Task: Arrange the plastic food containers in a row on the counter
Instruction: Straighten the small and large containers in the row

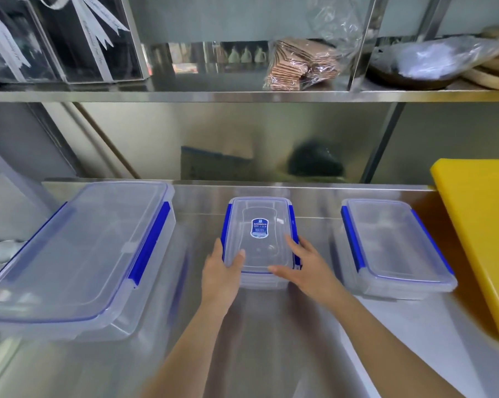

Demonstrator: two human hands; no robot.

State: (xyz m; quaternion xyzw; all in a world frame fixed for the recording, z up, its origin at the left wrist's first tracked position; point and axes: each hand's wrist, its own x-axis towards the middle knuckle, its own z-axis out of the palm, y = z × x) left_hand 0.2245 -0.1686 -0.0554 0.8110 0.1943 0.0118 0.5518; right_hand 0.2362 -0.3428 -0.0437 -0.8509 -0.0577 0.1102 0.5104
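Three clear plastic containers with blue clips stand on the steel counter. The big container is on the left. A small one with a blue label sits in the middle, stacked on another clear box. The medium container is to the right. My left hand grips the small container's near left corner, thumb on the lid. My right hand holds its near right side, fingers spread over the lid and clip.
A yellow cutting board lies at the right edge of the counter. A steel shelf runs above, with clear boxes with ribbons, a bag of brown packets and wrapped items. The steel back wall is just behind the containers.
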